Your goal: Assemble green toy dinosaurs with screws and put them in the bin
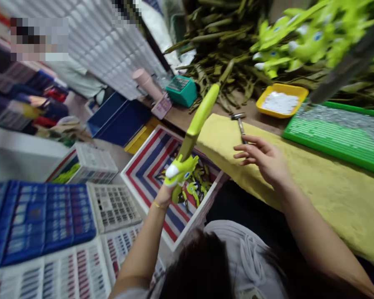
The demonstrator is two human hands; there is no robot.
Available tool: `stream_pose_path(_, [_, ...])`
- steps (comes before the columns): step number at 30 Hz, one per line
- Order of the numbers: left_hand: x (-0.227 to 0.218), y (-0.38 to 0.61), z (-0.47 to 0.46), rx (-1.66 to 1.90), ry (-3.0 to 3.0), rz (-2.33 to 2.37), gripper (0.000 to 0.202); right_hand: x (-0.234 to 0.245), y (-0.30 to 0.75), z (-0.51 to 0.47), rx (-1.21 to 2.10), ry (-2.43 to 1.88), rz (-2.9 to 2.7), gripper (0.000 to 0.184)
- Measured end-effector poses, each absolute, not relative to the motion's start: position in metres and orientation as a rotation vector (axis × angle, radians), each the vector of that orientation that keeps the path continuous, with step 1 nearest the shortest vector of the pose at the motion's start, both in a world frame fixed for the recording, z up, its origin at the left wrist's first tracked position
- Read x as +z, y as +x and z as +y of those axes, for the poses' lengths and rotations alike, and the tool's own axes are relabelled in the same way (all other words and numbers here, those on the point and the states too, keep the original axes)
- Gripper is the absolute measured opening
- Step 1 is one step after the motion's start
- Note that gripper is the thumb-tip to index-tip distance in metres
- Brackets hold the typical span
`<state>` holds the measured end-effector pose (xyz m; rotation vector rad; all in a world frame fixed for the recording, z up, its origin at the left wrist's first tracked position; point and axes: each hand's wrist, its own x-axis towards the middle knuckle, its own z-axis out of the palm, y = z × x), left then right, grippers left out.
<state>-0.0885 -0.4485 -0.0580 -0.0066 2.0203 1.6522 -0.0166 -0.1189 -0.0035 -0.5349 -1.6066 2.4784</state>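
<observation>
My left hand [164,196] is wrapped round the head end of a lime-green toy dragon [202,111]. The toy has a white snout, a blue eye, an olive middle and a long pointed end that tilts up to the right. Under it stands a crate with a striped lining [174,223], holding several similar toy pieces [203,179]. My right hand [266,160] hovers by the yellow padded cloth, fingers apart and nothing in them. Just beyond its fingertips lies a small hammer [239,120] on the cloth [318,187].
Behind the cloth are a yellow tray of white pieces [282,88], a green tray of small metal parts [339,143] and a teal basket [187,97]. Olive strips [218,37] and green dragon heads [311,41] pile at the back. Plastic crates [46,220] stand left.
</observation>
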Motion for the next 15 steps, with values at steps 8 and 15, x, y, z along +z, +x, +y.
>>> stream_pose_path(8, [-0.083, -0.084, -0.53, 1.903, -0.377, 2.112, 0.077, -0.009, -0.017, -0.132, 2.356, -0.625, -1.715, 0.029])
stream_pose_path(15, [-0.152, -0.08, -0.583, 1.588, -0.757, 2.365, 0.038, -0.047, -0.014, -0.125, 2.156, -0.802, -1.845, 0.026])
